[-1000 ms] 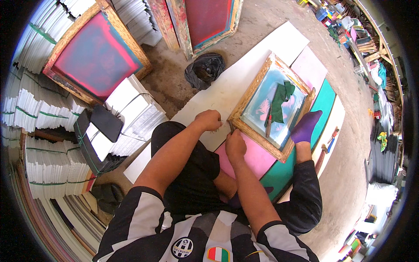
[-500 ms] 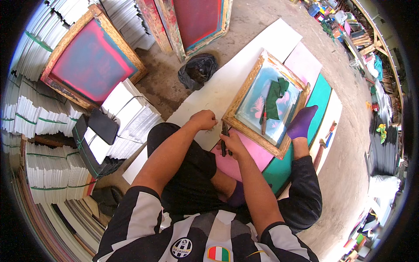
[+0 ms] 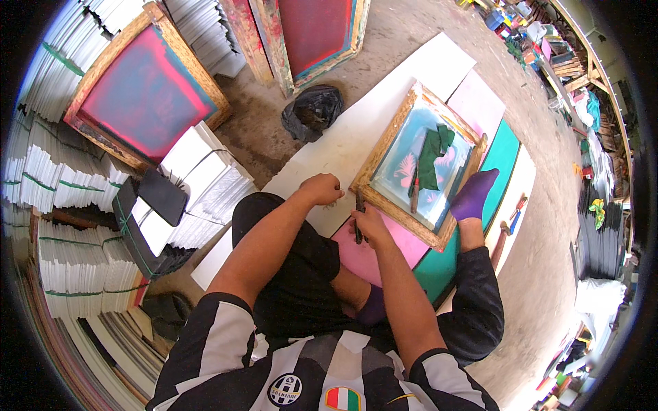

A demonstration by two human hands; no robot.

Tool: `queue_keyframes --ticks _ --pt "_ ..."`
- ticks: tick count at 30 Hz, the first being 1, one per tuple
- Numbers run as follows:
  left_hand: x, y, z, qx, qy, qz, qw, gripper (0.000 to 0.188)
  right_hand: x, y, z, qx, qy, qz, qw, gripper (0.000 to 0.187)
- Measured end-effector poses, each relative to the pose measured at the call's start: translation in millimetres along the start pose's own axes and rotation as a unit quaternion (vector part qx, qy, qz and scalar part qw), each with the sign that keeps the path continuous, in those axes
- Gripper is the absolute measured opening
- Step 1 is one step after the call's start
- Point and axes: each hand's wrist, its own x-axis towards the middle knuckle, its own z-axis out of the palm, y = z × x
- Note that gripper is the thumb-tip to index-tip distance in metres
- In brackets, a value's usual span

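Note:
My right hand (image 3: 370, 225) is closed round dark pliers (image 3: 359, 218), their jaws pointing up at the near left corner of a wooden-framed printing screen (image 3: 390, 194). Whether the jaws touch the wood I cannot tell. My left hand (image 3: 321, 190) is curled shut just left of that corner, above a white sheet (image 3: 301, 164); anything between its fingers is hidden. The screen has a pale blue mesh with pink and white leaf shapes. On it lie a dark green cloth (image 3: 430, 161) and a slim tool with a brownish handle (image 3: 414, 198).
My purple-socked foot (image 3: 474, 195) rests by the screen's right edge. Pink (image 3: 356, 253) and green boards (image 3: 439, 267) lie beneath. Small hand tools (image 3: 510, 219) are at right. A black bag (image 3: 313, 111), stacked paper (image 3: 212, 198) and another framed screen (image 3: 147, 92) stand at left.
The pliers have tilted and shifted slightly to the right with my right hand, and their handles look closer together. My left hand stays nearly in place.

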Motion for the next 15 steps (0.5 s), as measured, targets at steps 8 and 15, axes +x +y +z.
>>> queue_keyframes --ticks 8,15 --pt "1 1 2 0.001 -0.002 0.004 1.0 0.041 -2 -15 -1 -0.193 0.064 -0.032 0.979 0.036" --pt "-3 11 -9 -0.008 -0.037 -0.035 0.999 0.034 -16 -30 -2 -0.23 0.121 -0.068 0.963 0.045"
